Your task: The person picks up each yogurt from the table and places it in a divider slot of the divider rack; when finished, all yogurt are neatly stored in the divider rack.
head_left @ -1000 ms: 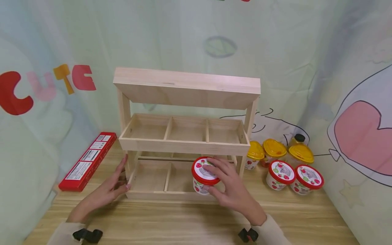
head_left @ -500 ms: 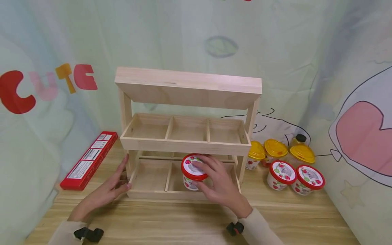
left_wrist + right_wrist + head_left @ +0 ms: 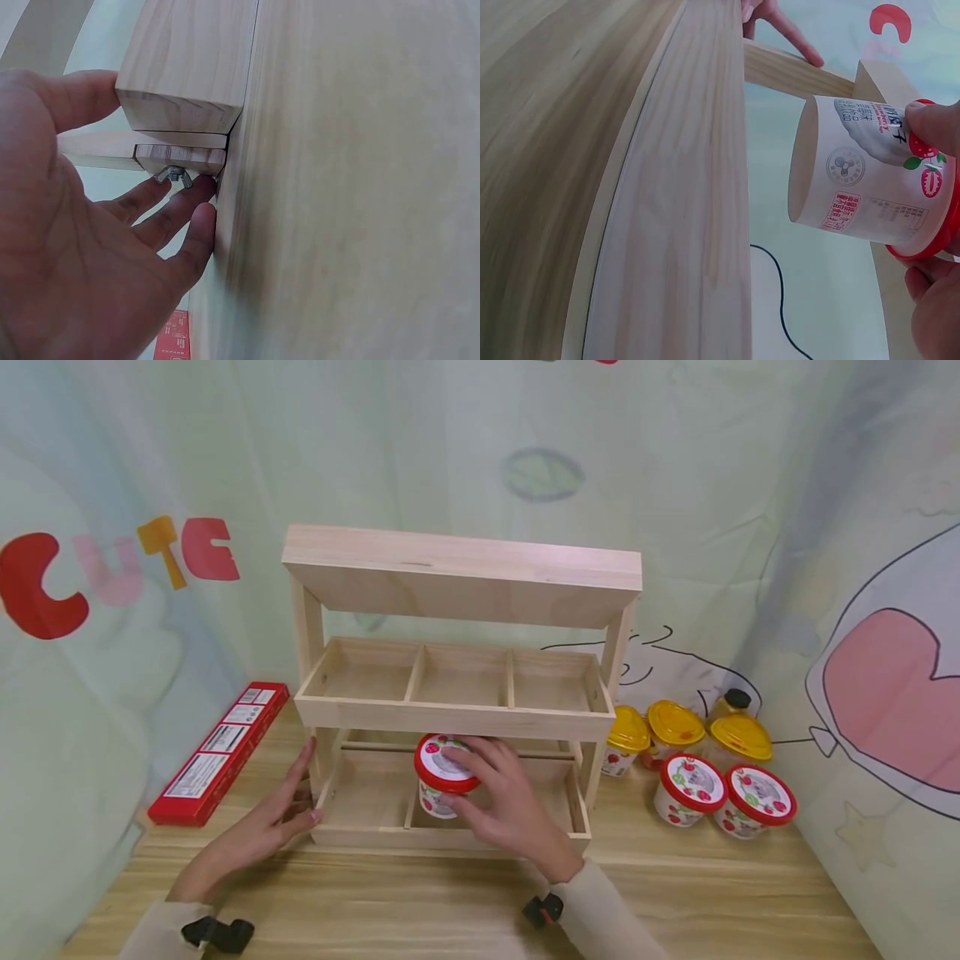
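Note:
My right hand point(image 3: 510, 806) grips a white paper tub point(image 3: 435, 802) with a red-rimmed strawberry lid, fingers over the lid and thumb on its near side. The tub hangs over the middle of the lower tray point(image 3: 360, 837), overlapping the left divider point(image 3: 412, 793) in the head view. Printed text and a strawberry show on the tub's side in the right wrist view. My left hand point(image 3: 258, 827) rests against the left side of the wooden rack point(image 3: 461, 560). In the left wrist view its thumb touches the tray's corner, with the fingers beside a wing nut point(image 3: 175, 174).
Two more red-lidded tubs point(image 3: 692, 787) stand on the table right of the rack, before several yellow-lidded tubs point(image 3: 675, 722) and a black-capped jar point(image 3: 733, 700). A long red box point(image 3: 221, 752) lies at left. The upper tray point(image 3: 457, 717) overhangs the lower one.
My right hand has carried the red-lidded tub leftward along the lower tray, from its right part to the left divider. The left hand stays in place.

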Demonstrator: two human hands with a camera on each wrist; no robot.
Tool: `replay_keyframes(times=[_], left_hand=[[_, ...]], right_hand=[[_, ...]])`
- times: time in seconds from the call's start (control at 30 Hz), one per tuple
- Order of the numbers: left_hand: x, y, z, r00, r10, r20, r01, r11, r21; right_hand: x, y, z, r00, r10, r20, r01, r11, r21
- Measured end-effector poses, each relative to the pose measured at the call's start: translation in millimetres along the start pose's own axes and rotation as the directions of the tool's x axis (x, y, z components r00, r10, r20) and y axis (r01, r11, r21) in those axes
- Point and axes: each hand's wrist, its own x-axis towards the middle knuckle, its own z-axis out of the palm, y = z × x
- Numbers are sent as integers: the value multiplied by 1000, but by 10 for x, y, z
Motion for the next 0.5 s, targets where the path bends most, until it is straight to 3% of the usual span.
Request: replay_keyframes(times=[0.5], left_hand=[[9, 16, -7, 999, -46, 13, 46, 999, 2]], right_hand=[[250, -190, 283, 998, -26, 63, 23, 998, 58]])
